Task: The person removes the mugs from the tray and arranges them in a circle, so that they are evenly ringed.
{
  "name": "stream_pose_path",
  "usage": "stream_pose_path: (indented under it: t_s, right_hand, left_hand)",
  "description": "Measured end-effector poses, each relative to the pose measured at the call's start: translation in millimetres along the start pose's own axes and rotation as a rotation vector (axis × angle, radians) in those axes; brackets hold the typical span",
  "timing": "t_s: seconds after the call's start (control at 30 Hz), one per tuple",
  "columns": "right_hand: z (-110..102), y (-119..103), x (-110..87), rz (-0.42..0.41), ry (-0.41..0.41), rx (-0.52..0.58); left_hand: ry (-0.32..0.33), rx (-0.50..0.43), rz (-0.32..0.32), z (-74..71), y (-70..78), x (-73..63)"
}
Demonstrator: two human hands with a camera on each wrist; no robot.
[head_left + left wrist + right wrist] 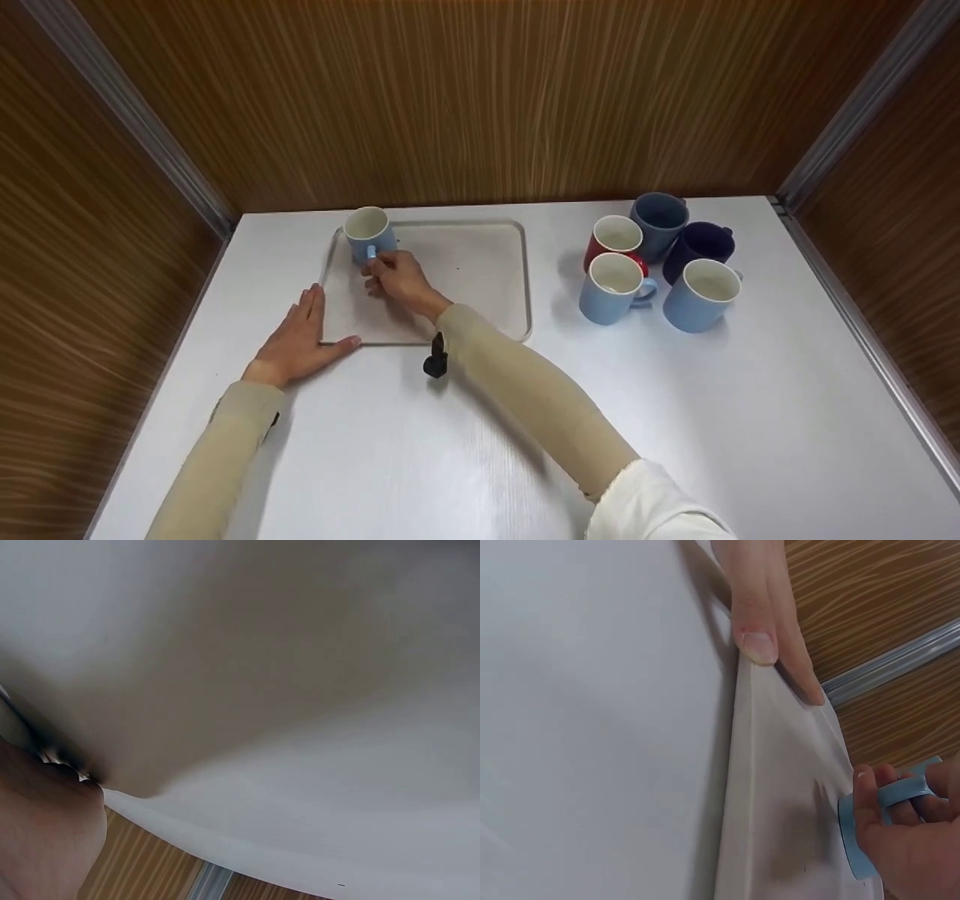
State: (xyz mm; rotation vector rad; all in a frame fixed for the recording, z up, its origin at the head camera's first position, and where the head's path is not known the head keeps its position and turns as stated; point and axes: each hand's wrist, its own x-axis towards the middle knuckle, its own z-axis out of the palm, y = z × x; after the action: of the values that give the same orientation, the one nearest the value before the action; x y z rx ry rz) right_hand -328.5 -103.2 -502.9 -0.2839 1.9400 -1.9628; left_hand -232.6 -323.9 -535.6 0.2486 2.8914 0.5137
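Observation:
A light blue mug (367,234) with a cream inside stands upright at the far left corner of a shallow beige tray (480,277). My right hand (401,281) pinches its handle, fingers and thumb curled round it; the right wrist view shows the light blue handle (906,790) between the fingers. My left hand (301,339) lies with straight fingers along the tray's near left corner, the thumb on the front rim and the other fingers by the left side. In the left wrist view only a part of that hand (49,821) shows at the edge.
On the white table (420,450), right of the tray, several mugs stand grouped: a red one (592,251), a grey-blue one (660,225), a dark navy one (679,259) and two light blue ones, one (606,296) in front. Wood-grain panels (480,105) enclose the back and sides.

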Motion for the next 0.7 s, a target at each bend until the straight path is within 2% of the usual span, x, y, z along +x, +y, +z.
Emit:
stream_pose_path:
  t_s: [0.13, 0.33, 0.7]
  right_hand:
    - [-7.7, -5.2, -0.5, -0.013, -0.007, -0.016]
    - [-24.1, -20.7, -7.2, -0.011, -0.07, -0.061]
    - [-57.2, -67.5, -47.0, -0.09, -0.19, -0.103]
  left_hand:
    - [-0.007, 0.005, -0.006, -1.8, 0.6, 2.3]
    - [-0.019, 0.014, -0.02, -5.6, 1.6, 4.5]
    - [-0.031, 0.012, -0.026, -9.4, 2.0, 9.5]
